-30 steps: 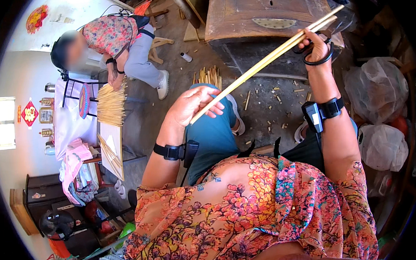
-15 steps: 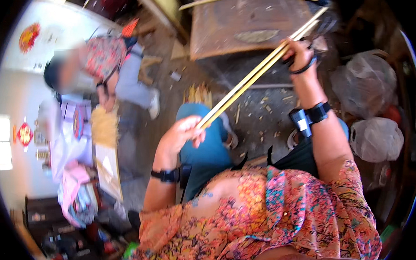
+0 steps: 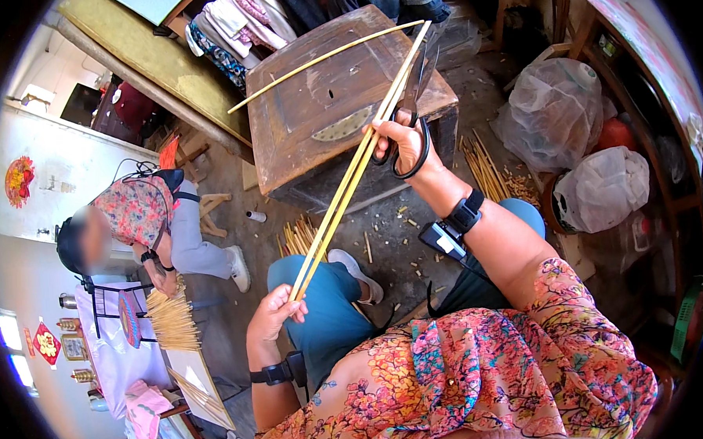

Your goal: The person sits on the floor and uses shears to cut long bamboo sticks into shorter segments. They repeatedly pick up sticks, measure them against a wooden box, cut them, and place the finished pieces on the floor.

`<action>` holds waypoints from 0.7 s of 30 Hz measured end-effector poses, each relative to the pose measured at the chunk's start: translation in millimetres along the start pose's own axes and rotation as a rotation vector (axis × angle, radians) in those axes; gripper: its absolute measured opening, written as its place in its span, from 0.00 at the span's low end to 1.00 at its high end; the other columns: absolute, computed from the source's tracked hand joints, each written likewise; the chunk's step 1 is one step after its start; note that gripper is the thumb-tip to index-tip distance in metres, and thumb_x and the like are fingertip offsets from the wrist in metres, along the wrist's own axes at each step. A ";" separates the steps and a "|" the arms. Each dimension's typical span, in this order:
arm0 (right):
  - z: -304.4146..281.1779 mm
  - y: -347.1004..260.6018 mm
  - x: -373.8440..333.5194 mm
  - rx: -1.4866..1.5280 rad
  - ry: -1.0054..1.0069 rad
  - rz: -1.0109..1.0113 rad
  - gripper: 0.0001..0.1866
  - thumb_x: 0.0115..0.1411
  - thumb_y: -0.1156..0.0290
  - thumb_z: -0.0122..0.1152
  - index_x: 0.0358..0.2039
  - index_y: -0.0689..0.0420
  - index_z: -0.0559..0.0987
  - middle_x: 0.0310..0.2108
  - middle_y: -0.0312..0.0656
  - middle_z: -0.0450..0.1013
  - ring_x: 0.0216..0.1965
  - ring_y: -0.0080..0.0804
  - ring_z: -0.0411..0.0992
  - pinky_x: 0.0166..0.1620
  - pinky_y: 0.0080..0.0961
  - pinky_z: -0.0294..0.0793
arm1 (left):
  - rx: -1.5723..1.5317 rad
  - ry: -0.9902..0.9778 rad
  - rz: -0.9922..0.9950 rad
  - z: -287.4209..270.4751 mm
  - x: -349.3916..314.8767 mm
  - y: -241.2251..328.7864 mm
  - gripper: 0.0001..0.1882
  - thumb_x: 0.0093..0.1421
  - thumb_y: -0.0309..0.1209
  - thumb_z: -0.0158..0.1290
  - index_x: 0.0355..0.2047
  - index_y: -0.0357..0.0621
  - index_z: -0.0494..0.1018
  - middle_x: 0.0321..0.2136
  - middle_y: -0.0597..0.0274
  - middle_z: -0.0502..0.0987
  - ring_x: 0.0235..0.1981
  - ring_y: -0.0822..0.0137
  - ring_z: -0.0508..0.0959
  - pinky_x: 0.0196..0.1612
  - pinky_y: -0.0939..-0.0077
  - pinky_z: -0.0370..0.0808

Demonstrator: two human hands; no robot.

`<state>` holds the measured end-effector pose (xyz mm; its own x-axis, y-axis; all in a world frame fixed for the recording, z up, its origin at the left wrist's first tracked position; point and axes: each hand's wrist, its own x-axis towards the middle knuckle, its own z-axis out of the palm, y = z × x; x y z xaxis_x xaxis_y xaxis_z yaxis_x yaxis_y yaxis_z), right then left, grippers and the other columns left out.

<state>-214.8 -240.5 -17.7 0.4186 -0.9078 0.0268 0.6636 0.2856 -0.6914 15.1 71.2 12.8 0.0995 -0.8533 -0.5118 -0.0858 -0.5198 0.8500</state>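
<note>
Left hand (image 3: 271, 313): its fingers are pinching the lower ends of 2 yellow sticks (image 3: 395, 83).
Right hand (image 3: 407, 142): its fingers are curling around the same sticks higher up, while also holding black-handled scissors (image 3: 415, 87).
Sticks' place: slanting from above the left knee (image 3: 307, 272) toward a brown chest (image 3: 293, 143).
Chest top: 1 loose stick (image 3: 321, 59) is lying across it.
</note>
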 end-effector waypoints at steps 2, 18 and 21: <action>1.1 2.0 -2.7 -0.002 0.018 -0.005 0.08 0.54 0.73 0.57 0.27 0.67 0.75 0.23 0.45 0.74 0.16 0.25 0.67 0.21 0.20 0.68 | 0.193 0.063 -0.008 2.8 3.8 6.2 0.10 0.59 0.31 0.50 0.36 0.38 0.67 0.25 0.60 0.75 0.24 0.72 0.75 0.28 0.80 0.71; 28.9 6.8 -32.3 0.173 -0.190 0.142 0.07 0.55 0.75 0.55 0.27 0.67 0.75 0.24 0.47 0.74 0.18 0.23 0.67 0.23 0.19 0.70 | -0.161 -0.093 0.164 91.1 78.9 92.7 0.21 0.65 0.40 0.43 0.48 0.33 0.65 0.24 0.56 0.74 0.14 0.79 0.62 0.19 0.89 0.60; 23.9 3.9 -28.4 0.237 -0.339 0.164 0.07 0.54 0.74 0.57 0.27 0.66 0.75 0.26 0.49 0.75 0.19 0.23 0.67 0.24 0.19 0.71 | -0.470 -0.206 0.064 81.3 79.3 81.6 0.21 0.64 0.42 0.44 0.44 0.33 0.67 0.22 0.56 0.72 0.14 0.78 0.63 0.18 0.88 0.61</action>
<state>-209.3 -206.3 -4.0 0.6833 -0.7040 0.1934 0.6792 0.5157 -0.5223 -64.6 -42.2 31.4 -0.0926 -0.8976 -0.4311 0.3739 -0.4326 0.8204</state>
